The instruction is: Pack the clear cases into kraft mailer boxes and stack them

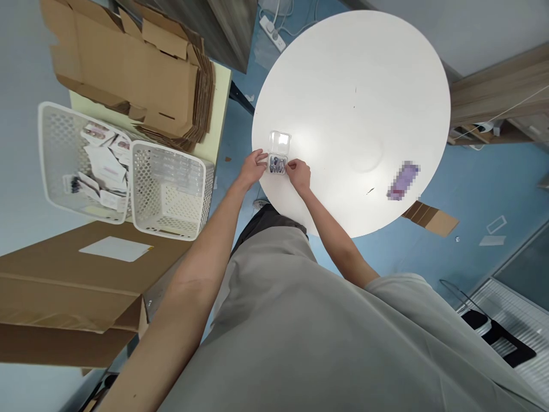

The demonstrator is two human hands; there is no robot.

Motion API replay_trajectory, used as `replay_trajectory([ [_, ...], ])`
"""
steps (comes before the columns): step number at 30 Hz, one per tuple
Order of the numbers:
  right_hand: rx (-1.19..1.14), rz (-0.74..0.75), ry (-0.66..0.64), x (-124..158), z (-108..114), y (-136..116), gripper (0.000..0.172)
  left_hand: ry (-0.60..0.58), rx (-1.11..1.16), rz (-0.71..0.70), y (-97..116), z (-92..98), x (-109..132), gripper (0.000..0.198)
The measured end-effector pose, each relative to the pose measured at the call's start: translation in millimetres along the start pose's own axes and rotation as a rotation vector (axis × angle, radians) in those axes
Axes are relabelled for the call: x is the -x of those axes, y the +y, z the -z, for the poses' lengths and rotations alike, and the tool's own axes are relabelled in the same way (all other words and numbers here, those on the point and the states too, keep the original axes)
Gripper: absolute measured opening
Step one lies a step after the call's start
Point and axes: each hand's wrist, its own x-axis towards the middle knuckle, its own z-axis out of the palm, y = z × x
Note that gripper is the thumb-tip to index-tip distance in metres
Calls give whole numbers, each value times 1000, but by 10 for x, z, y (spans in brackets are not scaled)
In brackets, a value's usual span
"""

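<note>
A small clear plastic box (278, 164) lies near the left edge of the round white table, in front of my body. Its transparent lid (280, 141) is folded back, away from me. Several small glossy dark pieces (277, 165) sit inside; their kind is too small to make out. My left hand (254, 167) is at the box's left side, fingers apart and fingertips against its edge. On the other side, my right hand (299, 174) has its fingers curled together in a pinch at the box's right edge.
The white table (326, 74) holds a blurred purple item (403, 181) at its right. To my left stand two white baskets (167, 232), one with white packets (105, 166), beside stacked flat cardboard (128, 74). A large carton (55, 274) is nearer me. A power strip (273, 34) lies on the floor.
</note>
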Motion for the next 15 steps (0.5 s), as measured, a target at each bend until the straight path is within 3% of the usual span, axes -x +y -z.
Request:
replay_trajectory([
  [9, 31, 0, -1, 48, -27, 81, 7, 21, -67, -26, -79, -110, 102, 81],
  [15, -36, 36, 37, -182, 93, 83, 20, 113, -50, -20, 63, -85, 2, 77],
])
